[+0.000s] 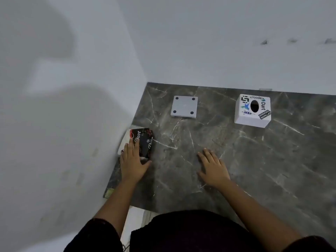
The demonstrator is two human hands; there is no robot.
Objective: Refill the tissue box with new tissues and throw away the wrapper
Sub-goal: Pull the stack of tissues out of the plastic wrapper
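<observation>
A wrapped pack of tissues [145, 140], black and white with "Dove" lettering, lies at the left edge of the dark marble counter [254, 160] against the wall. My left hand [133, 161] rests on top of its near end, fingers spread over it and thumb at its near right corner. My right hand [213, 167] lies flat on the counter, palm down, fingers apart, holding nothing. The white cube tissue box [252, 110], covered with stickers, stands at the back right with its dark oval hole facing up. Its white square base plate [184, 106] with dark corner feet lies apart at the back centre.
White walls [72, 106] close the counter on the left and at the back. The counter's front edge runs just before my body. Open marble surface spreads between my hands and the box.
</observation>
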